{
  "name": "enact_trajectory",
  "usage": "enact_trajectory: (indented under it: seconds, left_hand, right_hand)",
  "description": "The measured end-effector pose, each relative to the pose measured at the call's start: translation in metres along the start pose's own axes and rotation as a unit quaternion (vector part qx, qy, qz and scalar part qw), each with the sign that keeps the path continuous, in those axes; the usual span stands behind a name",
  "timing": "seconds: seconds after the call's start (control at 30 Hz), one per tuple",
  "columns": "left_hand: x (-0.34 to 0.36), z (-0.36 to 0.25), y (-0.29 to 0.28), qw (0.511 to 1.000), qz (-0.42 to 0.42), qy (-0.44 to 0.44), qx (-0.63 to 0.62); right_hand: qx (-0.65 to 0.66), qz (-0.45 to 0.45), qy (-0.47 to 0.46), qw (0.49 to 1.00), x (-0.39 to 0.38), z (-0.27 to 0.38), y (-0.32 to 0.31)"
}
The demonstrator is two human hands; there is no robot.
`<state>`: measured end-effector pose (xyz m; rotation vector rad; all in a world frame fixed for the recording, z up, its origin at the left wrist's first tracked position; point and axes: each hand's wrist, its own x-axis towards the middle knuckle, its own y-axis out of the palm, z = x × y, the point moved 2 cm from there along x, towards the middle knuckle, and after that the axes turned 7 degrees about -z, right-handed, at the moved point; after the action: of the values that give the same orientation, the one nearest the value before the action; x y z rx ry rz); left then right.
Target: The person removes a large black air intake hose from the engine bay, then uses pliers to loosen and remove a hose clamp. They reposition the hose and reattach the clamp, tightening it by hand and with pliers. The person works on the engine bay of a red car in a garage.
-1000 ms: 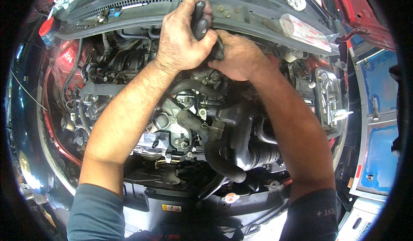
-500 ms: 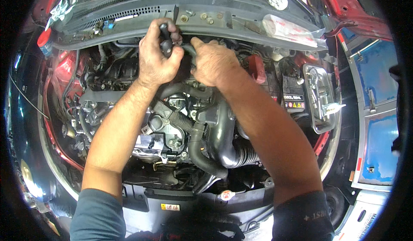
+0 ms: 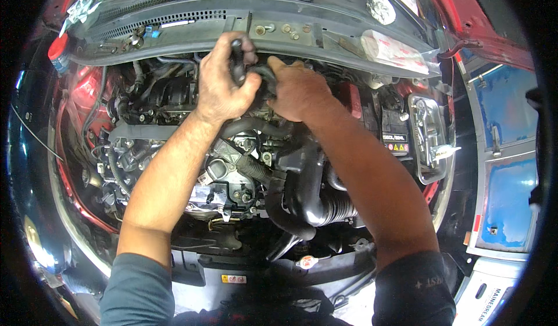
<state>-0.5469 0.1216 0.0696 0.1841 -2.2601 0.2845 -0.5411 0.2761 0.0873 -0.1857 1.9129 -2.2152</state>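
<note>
My left hand point(image 3: 220, 87) is closed around the black handle point(image 3: 236, 61) of a tool at the back of the engine bay. Its working end is out of sight, so the kind of tool does not show. Close by on the right, my right hand point(image 3: 302, 91) is curled with its fingertips down against a curved black rubber hose point(image 3: 265, 77) lying between the two hands. Part of that hose and most of the right fingers are hidden. Below the hands, another black hose point(image 3: 256, 126) crosses the engine.
A metal tray of tools point(image 3: 427, 140) stands at the right beside the battery point(image 3: 396, 131). Loose bolts point(image 3: 286, 29) and a plastic-wrapped packet point(image 3: 395, 51) lie on the cowl. A red-capped container point(image 3: 58, 52) is at the far left. A wide black intake duct point(image 3: 305, 186) runs forward.
The whole view has shifted a little, with the scene sliding right and down. More of the curved hose shows between my hands. Both hands stay at the same spot, the left still around the handle.
</note>
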Motion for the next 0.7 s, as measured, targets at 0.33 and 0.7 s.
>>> enact_trajectory:
  seconds: [0.33,0.7]
  left_hand:
    - [-0.014,-0.003,-0.003,0.989,-0.025,0.107,0.099]
    - [-0.015,0.023,-0.013,0.984,-0.04,0.044,0.167]
  right_hand:
    - [-0.027,-0.021,0.043,0.999,0.006,-0.005,0.008]
    - [-0.041,0.034,0.041,0.998,0.016,0.003,-0.001]
